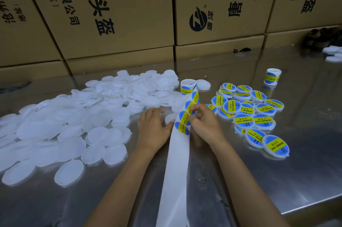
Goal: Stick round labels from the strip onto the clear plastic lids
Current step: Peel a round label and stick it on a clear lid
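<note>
Head view: right hand (203,123) pinches label (191,108) on strip (177,162).

Two bare, sleeveless forearms (129,180)

On the table (277,180), a big heap of unlabelled lids (74,119) spreads across the left side. To the right sits a cluster of labelled lids (249,112), some overlapping. Between the two groups runs the strip (175,162), from the near edge up to a roll (187,87) standing at the heap's far right corner — one lid (203,84) lies just behind it. The left hand (153,127) lies left of the strip, the right hand (205,123) just right of it. A second roll (272,76) stands farther back, right — well apart. Cardboard boxes (114,14) wall the table's far side.
</note>
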Tool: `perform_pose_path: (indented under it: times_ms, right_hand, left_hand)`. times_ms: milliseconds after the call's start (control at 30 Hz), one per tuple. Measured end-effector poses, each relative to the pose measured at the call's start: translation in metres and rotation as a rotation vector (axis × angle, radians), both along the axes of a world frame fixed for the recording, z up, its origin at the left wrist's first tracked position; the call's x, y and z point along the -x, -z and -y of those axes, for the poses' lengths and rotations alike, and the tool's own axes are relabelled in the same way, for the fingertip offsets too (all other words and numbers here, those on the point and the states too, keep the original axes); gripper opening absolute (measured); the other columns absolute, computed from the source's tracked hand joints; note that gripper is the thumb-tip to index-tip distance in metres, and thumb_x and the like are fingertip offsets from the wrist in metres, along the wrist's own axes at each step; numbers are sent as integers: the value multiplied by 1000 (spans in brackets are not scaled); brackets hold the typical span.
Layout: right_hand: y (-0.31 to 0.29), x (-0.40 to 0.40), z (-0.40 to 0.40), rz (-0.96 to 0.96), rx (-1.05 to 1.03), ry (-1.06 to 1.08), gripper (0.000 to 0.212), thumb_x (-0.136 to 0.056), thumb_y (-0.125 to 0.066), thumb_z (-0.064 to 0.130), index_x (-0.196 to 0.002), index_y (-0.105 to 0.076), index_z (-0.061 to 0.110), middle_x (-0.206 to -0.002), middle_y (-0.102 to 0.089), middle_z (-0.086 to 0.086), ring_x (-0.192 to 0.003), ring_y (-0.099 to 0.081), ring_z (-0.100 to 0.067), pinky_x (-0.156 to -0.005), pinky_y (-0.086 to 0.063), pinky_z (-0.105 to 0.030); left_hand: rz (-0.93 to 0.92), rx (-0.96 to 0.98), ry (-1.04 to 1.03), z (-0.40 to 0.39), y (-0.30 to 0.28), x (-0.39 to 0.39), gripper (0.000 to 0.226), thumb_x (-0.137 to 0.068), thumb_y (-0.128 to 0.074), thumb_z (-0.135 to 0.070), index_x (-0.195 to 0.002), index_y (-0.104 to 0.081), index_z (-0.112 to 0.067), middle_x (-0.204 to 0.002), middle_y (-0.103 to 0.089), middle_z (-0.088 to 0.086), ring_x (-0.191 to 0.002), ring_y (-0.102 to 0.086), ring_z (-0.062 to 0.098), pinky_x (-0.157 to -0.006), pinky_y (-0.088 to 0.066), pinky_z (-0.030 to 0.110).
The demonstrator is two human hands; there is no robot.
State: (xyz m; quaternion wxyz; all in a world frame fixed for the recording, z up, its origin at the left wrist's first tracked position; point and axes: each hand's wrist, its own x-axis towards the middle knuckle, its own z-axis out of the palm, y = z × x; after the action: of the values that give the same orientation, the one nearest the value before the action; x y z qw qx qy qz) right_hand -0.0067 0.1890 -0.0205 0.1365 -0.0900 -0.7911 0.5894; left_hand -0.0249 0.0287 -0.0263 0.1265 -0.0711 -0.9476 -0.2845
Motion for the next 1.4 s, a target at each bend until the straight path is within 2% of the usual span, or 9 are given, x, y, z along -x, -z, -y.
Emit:
perform_pose_path:
  times_ms: [67,167,267,400,500,633,767,933,1400]
  right_hand:
    - [2,0,1,7,-105,-44,22,-88,-67,16,-110,-64,16,-72,-49,4,-66,-49,-11,-65,-42,-22]
    - [2,-1,0,16,-276,-70,32,-85,-72,25,-116,-65,19,-94,-53,4,-101,-53,-18,-91,-46,-31]
    - [1,-6,2,-1,-373,-104,38,-83,-75,35,-116,-63,22,-118,-55,7,-123,-41,-17,-105,-35,-28]
    - [0,-11,1,37,-471,-162,55,-80,-72,54,-127,-60,27,-140,-45,8,-136,-29,-15,-104,-21,-21]
    - [0,-14,0,83,-575,-213,73,-76,-71,63,-139,-51,32,-153,-33,7,-144,-20,-15,-114,-17,-30]
    - [0,-18,1,65,-689,-255,75,-74,-75,61,-139,-48,35,-153,-32,8,-143,-21,-15,-115,-16,-30]
    - [-1,-21,2,8,-635,-260,64,-70,-82,53,-127,-58,35,-135,-44,11,-132,-34,-10,-114,-25,-31]
    - [-4,-22,2,-24,-633,-267,56,-69,-84,50,-118,-65,30,-119,-50,9,-114,-44,-8,-105,-36,-31]
    - [-14,-28,12,-236,-588,-317,29,-76,-77,16,-100,-63,22,-99,-51,5,-97,-44,-15,-86,-41,-31]
  left_hand:
    - [78,91,-11,5,-1,1,47,-93,-62,-50,-130,-62,-21,-139,-52,4,-133,-35,28,-108,-29,36]
    - [135,60,33,14,-4,0,42,-94,-62,-48,-132,-64,-29,-142,-51,4,-137,-32,28,-113,-28,36]
    - [171,-160,41,19,-8,2,37,-87,-76,-35,-121,-67,-22,-127,-62,8,-125,-50,30,-106,-42,38]
    - [187,-446,-41,25,-15,-1,39,-87,-76,-13,-111,-48,-22,-121,-64,10,-105,-63,27,-72,-49,23]
    - [153,-587,-88,26,-19,-4,39,-89,-72,-9,-121,-52,-21,-124,-64,12,-108,-65,32,-86,-57,36]
    - [208,-999,-55,26,-29,-8,26,-90,-69,-5,-116,-69,-10,-116,-72,12,-102,-71,25,-76,-59,24]
    - [331,-1293,87,19,-34,-12,22,-98,-56,-1,-117,-67,0,-118,-72,16,-105,-72,26,-92,-59,36]
    - [367,-1288,145,9,-33,-12,31,-102,-50,-6,-133,-58,-2,-127,-68,15,-110,-70,30,-103,-53,41]
    - [392,-1121,220,7,-19,-11,25,-106,-45,-14,-111,-68,-25,-103,-77,6,-91,-76,26,-66,-61,35]
